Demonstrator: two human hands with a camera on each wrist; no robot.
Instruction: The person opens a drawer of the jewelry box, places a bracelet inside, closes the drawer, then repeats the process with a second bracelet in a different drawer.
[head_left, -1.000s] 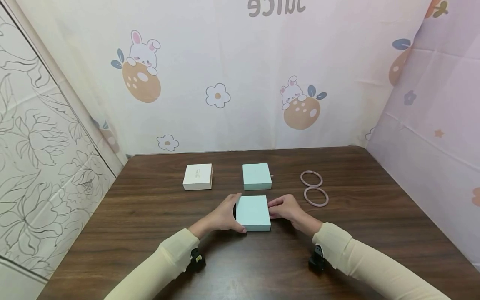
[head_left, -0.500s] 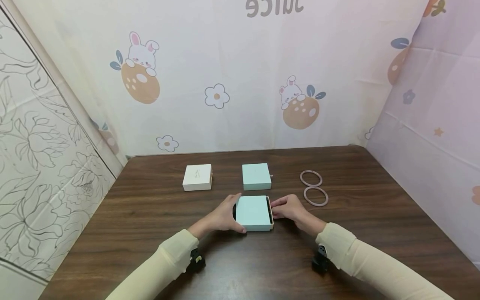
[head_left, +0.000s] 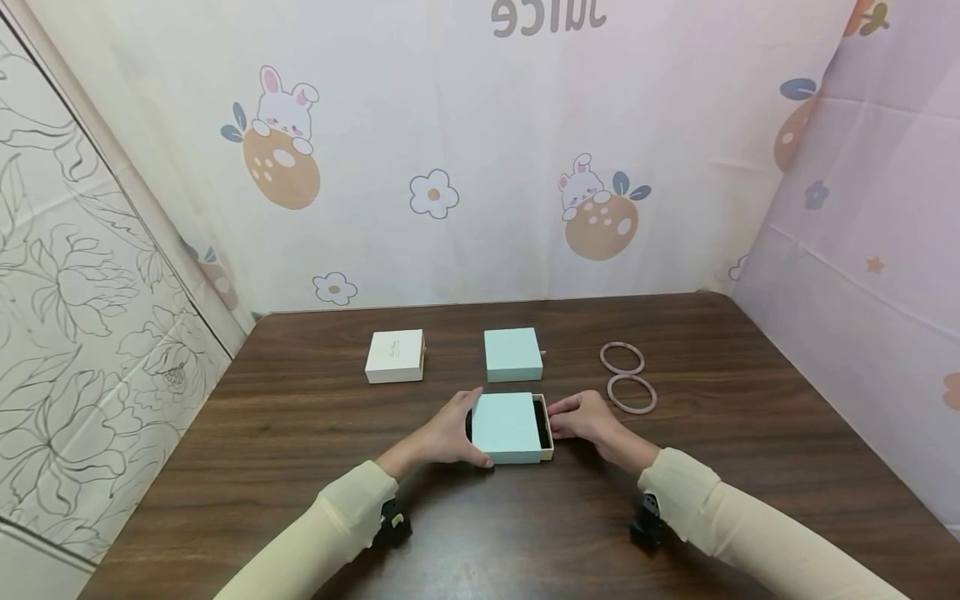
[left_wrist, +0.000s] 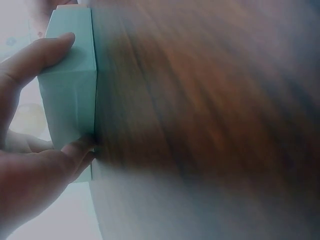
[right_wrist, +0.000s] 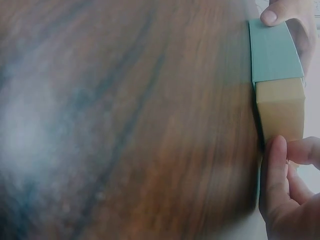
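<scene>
In the head view a mint-green drawer box (head_left: 506,427) lies flat on the wooden table, its cream inner drawer (head_left: 548,455) sticking partly out on the right. A strip of dark lining shows inside the drawer. My left hand (head_left: 448,430) grips the outer sleeve from the left, thumb on the near side and fingers at the far side. At the drawer's right end, my right hand (head_left: 587,421) pinches with thumb and fingers; the pull between them is mostly hidden. The right wrist view shows the plain cream drawer wall (right_wrist: 280,107) beyond the mint sleeve (right_wrist: 275,52).
Behind stands a second mint box (head_left: 513,353) with a small tab on its right, and to its left a white box (head_left: 395,356) with lettering. Two pale pink rings (head_left: 632,393) lie touching at the right. A patterned curtain (head_left: 480,150) hangs behind the table (head_left: 300,433).
The drawer has slid out to the right from the closed sleeve, my right hand moving right with it. My left hand has kept its hold on the sleeve in place.
</scene>
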